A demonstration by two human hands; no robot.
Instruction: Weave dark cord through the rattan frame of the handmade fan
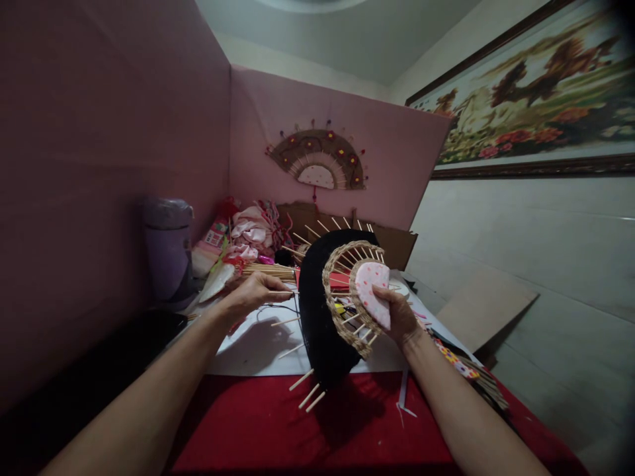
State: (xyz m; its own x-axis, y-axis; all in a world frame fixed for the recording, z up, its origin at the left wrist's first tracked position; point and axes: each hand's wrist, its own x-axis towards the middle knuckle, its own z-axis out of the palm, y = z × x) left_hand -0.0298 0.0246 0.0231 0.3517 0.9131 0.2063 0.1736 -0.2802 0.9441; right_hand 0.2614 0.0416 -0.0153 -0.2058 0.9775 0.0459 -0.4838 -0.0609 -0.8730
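Observation:
My right hand (401, 314) is wrapped round the white half-round base with pink dots (373, 291) of a handmade fan, thumb on its face. The fan is tilted up over the table. Thin wooden sticks (300, 380) radiate from it, through a braided straw band (333, 301) and a wide black woven band (317, 317), and poke out past the edge. At the fan's left edge my left hand (262, 289) pinches black yarn (285, 307) beside a stick tip. Loose loops of yarn hang just below those fingers.
White sheet (248, 357) and red cloth (258, 423) cover the table. Bundled sticks (268, 271), pink fabric (255, 228) and a purple container (169, 251) stand behind at left. A finished-looking brown fan (317, 152) hangs on the pink panel. Patterned strips (456, 360) lie at right.

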